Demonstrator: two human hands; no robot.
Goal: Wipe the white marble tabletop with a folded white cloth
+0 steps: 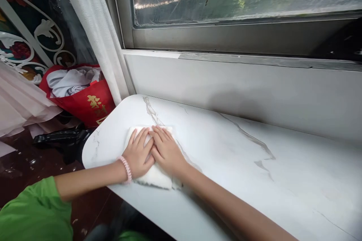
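A white cloth (155,179) lies flat on the white, grey-veined tabletop (220,165), toward its rounded left end. Pressing on its left part is my left hand (138,154), palm down with the fingers stretched out and a pink coiled band (126,168) round the wrist. My right hand (166,150) rests beside it on the cloth, also palm down with fingers extended. The two hands touch near the fingertips and thumbs. Both hands cover much of the cloth's middle.
Behind the table rises a white wall (198,79) under a metal-framed window (226,37). A white curtain (93,26) hangs at the left corner. Beyond the table's left end stands a red bag (85,101) stuffed with pale fabric, near a black object (60,137) by the dark floor.
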